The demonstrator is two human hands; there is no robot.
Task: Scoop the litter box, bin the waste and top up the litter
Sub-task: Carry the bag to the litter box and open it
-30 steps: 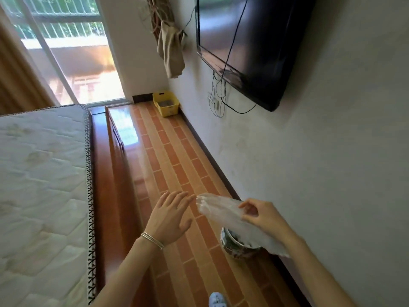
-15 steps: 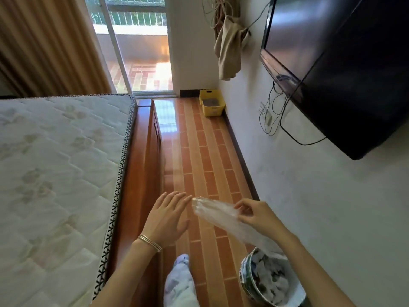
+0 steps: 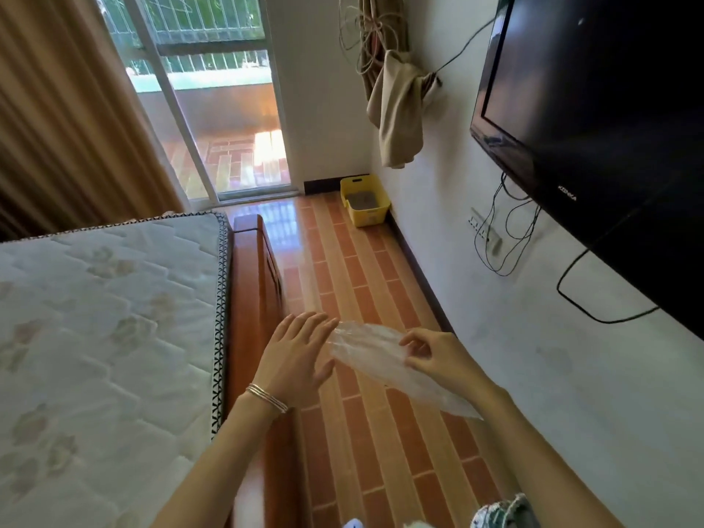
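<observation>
A clear plastic bag (image 3: 369, 352) is pinched between the thumb and curled fingers of the right hand (image 3: 438, 360) and is held out above the tiled floor (image 3: 381, 451). The left hand (image 3: 295, 356) is spread open with straight fingers and nothing is gripped by it. Its fingertips are placed at the bag's left end, but whether they touch it cannot be told. The yellow litter box (image 3: 365, 202), with grey litter seen inside, is set on the floor in the far corner, well apart from both hands. A mattress (image 3: 106, 318) is seen to the left, and a television (image 3: 609, 127) is mounted to the right.
</observation>
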